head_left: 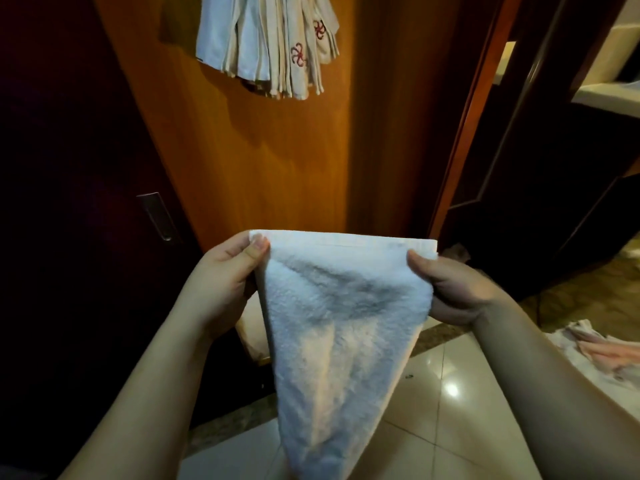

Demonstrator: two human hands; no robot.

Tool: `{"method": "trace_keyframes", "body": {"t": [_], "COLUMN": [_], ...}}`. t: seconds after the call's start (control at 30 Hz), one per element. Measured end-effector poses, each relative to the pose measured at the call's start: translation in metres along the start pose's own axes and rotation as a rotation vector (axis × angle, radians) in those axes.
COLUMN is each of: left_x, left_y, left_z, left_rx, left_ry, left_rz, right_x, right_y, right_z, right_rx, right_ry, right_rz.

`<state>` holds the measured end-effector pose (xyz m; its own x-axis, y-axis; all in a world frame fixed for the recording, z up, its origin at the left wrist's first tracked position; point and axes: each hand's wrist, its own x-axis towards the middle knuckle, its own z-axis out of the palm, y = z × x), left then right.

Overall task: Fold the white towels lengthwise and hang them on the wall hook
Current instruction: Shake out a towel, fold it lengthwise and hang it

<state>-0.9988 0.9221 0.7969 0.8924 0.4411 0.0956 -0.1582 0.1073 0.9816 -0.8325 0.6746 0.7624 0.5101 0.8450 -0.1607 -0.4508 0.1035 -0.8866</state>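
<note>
A white terry towel (339,341) hangs in front of me, its top edge stretched level between both hands and its body tapering down toward the floor. My left hand (225,278) pinches the towel's upper left corner with the thumb on the front. The upper right corner is pinched by my right hand (450,289). Above, several white towels (266,46) with red embroidery hang bunched on the orange wooden wall. The hook itself is hidden above the frame's top edge.
A dark door with a metal recessed handle (157,216) stands at the left. A doorway with a dark frame (485,133) opens at the right. More towels (602,351) lie in a pile at the right edge. Glossy floor tiles (450,393) lie below.
</note>
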Motion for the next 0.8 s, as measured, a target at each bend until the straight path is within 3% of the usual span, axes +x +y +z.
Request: {"method": "trace_keyframes", "body": {"t": [0.13, 0.27, 0.43, 0.6, 0.8], "left_x": [0.003, -0.001, -0.033, -0.059, -0.069], "left_y": [-0.003, -0.015, -0.033, -0.04, -0.027], "left_z": [-0.001, 0.007, 0.038, 0.073, 0.1], "left_rx": [0.008, 0.013, 0.016, 0.086, 0.1], "left_ry": [0.059, 0.22, 0.392, 0.384, 0.255], "left_rz": [-0.052, -0.111, -0.043, 0.022, 0.073], "right_x": [0.001, 0.004, -0.009, -0.01, -0.013], "right_y": [0.006, 0.017, 0.041, 0.057, 0.051], "right_z": [0.01, 0.036, 0.076, 0.11, 0.126], "right_rx": [0.069, 0.108, 0.057, -0.09, -0.218], "right_ry": [0.1, 0.344, 0.582, 0.648, 0.511], "right_rz": [-0.04, -0.057, -0.14, -0.164, -0.231]}}
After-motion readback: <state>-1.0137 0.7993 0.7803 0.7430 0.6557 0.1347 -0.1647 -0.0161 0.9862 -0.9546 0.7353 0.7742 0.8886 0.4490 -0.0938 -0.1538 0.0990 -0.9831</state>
